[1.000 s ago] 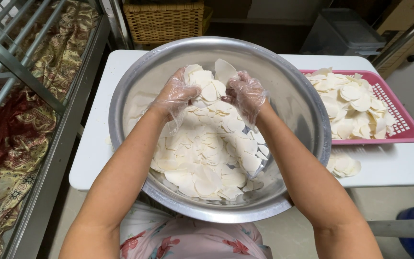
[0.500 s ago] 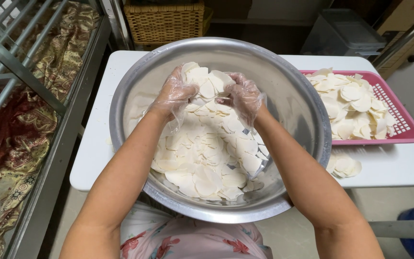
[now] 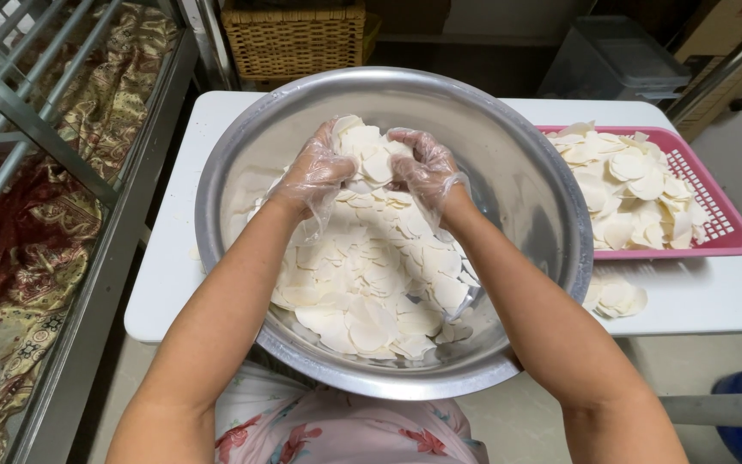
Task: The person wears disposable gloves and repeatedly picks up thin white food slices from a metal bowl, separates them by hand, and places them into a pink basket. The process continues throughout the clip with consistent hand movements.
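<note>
I note both gloved hands, left hand (image 3: pixel 319 176) and right hand (image 3: pixel 427 172), fingers curled grasping white slices (image 3: pixel 371 155) over one steel bowl (image 3: pixel 526 172), one pink tray (image 3: pixel 723 228) alongside.

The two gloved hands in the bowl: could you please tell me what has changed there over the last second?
Left hand and right hand have closed inward, gathering a heap of pale round slices and lifting it at the bowl's far side. Pink basket and table stayed put.
</note>
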